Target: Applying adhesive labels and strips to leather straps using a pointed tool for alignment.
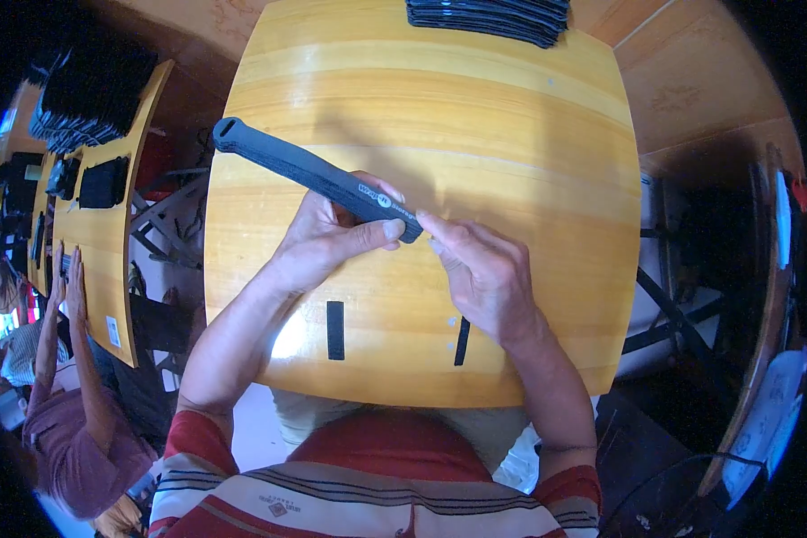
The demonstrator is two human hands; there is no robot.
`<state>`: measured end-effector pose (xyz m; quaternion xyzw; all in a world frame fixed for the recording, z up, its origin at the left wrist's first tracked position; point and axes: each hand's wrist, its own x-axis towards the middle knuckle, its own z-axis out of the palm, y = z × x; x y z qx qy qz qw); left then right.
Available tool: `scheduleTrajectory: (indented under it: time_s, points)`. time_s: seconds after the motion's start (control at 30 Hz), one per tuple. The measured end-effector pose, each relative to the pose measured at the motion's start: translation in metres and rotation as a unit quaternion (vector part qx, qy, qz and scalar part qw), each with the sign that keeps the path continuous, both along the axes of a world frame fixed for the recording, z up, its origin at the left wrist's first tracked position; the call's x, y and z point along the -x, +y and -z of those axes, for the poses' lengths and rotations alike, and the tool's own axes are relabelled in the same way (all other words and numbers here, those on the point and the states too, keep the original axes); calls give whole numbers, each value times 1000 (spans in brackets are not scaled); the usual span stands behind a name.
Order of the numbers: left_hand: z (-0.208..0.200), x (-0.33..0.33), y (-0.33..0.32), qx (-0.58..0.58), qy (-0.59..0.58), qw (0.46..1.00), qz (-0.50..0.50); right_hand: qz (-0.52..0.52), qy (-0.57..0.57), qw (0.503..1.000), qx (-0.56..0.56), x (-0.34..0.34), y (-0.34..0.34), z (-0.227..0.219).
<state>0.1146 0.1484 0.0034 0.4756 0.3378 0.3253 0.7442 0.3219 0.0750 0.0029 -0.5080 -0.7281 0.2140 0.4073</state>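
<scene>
A neat stack of dark hook-and-loop straps (287, 163) slants over the table, its rounded slotted end at the upper left. White printing marks the top strap near the lower end. My left hand (332, 229) grips that lower part, thumb on the near side and fingers wrapped beneath. Right at the stack's lower tip, my right hand (480, 264) is closed, its index fingertip against the end and the other fingers curled under. Whether it pinches a strap end is hidden. Two short black strips, one left (335, 330) and one right (462, 342), lie near the table's front edge.
The wooden table (269, 81) carries another pile of black straps (489, 20) at its far edge. To the left, a second table (108, 260) holds a tall black stack (90, 94); a co-worker's hands (70, 278) rest there. Dark metal legs (672, 309) stand at right.
</scene>
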Motion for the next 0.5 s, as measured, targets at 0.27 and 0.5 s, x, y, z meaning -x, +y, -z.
scheduleTrajectory:
  time_s: [0.27,0.5]
  points:
    - [-7,1,-15,-81,66,994,-35,9,9,1000,5,6,-9,0]
    - [-32,18,-22,-83,134,984,78,-75,13,997,-13,-1,-13,-11]
